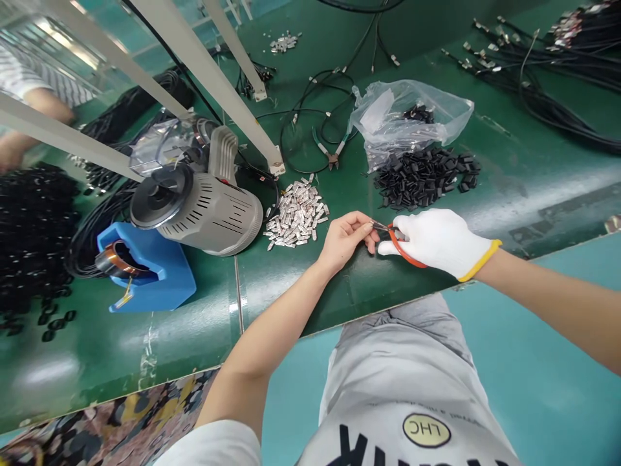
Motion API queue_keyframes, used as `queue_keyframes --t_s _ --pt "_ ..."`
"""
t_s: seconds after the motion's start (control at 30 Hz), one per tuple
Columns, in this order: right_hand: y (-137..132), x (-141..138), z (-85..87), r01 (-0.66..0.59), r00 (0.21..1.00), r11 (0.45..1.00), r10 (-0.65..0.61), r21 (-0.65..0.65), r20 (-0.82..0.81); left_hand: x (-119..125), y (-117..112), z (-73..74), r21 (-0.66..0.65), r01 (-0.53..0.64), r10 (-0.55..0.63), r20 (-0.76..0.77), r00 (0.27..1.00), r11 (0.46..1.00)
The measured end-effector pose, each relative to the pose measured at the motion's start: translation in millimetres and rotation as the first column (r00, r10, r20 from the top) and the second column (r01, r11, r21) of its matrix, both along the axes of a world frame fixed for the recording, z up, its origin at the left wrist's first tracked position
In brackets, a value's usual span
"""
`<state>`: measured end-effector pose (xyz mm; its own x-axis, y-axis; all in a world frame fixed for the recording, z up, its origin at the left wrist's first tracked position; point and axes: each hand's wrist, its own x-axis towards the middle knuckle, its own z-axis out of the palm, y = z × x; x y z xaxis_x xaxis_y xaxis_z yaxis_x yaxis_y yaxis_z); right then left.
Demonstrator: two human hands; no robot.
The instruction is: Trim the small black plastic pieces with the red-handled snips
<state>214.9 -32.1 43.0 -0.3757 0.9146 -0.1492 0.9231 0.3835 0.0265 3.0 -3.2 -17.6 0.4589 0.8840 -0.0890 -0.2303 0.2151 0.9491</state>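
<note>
The left hand (pixel 345 241) is bare and closing its thumb and fingers in a tight pinch on a small piece (pixel 382 228), dark with a metal tip, too small to identify exactly. The right hand (pixel 427 243), wearing a white knit glove (pixel 451 241) with a yellow cuff, is closing around orange-handled scissors (pixel 402 251), and their blades are reaching toward the small piece. Both hands are meeting just over the front edge of a green bench (pixel 272 285).

Just beyond the left hand, silver metal terminals (pixel 295 213) are lying in a loose pile. To their right, black plastic pieces (pixel 425 178) are spreading beside a clear plastic bag (pixel 407 116) holding more dark pieces. Green-handled pliers (pixel 332 155) are resting among black wires (pixel 310 123) behind the terminals. A large bundle of terminal-tipped cables (pixel 538 71) is lying at the far right. To the left, a gray round machine (pixel 204 210) is standing near a blue holder (pixel 145 268), and a heap of black coils (pixel 32 226) is sitting farther left. A co-worker's arm (pixel 46 103) is showing past gray rails (pixel 68 123).
</note>
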Motion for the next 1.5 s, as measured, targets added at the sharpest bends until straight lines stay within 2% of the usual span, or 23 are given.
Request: queue_keyframes --t_s 0.33,0.5,0.63,0.87,1.13,1.3,1.37,1.4,1.43,1.5 --pt "0 -2 -4.9 0.022 0.999 0.999 -0.02 -0.047 0.042 1 1 -1.9 0.005 -0.022 0.022 -0.001 1.0 1.0" --pt "1 -1 0.1 0.039 0.999 0.996 -0.038 -0.086 0.014 1 1 -0.8 0.006 -0.006 0.006 -0.008 1.0 1.0" --pt "1 -2 1.6 0.031 1.0 0.998 -0.03 -0.048 0.004 0 0 -0.1 0.015 0.023 -0.023 -0.015 1.0 1.0" --pt "1 -2 -9.9 0.06 0.998 0.997 -0.06 -0.051 -0.016 1 0 0.0 0.0 0.018 -0.018 -0.046 0.999 1.0" --pt "-3 -5 -4.8 0.051 0.999 0.996 -0.051 -0.069 0.008 2 1 -1.5 0.003 0.016 -0.016 0.01 1.0 1.0" --pt "4 1 -4.5 0.001 0.994 0.994 -0.013 -0.111 -0.107 -1 2 -1.7 -0.013 0.038 -0.038 0.063 0.997 0.999" --pt "8 5 -3.8 -0.02 0.969 0.971 -0.04 -0.237 -0.243 -3 3 -1.6 -0.035 0.07 -0.066 0.093 0.993 0.997" --pt "10 7 -3.1 -0.022 0.94 0.94 -0.097 -0.341 -0.327 -4 4 -1.5 -0.049 0.084 -0.079 0.104 0.991 0.995" --pt "11 8 -2.1 -0.026 0.895 0.888 -0.183 -0.459 -0.407 -4 4 -1.5 -0.062 0.095 -0.088 0.112 0.99 0.994" --pt "12 9 1.0 -0.066 0.777 0.749 -0.376 -0.659 -0.505 -5 4 -1.1 -0.077 0.111 -0.1 0.125 0.987 0.991"
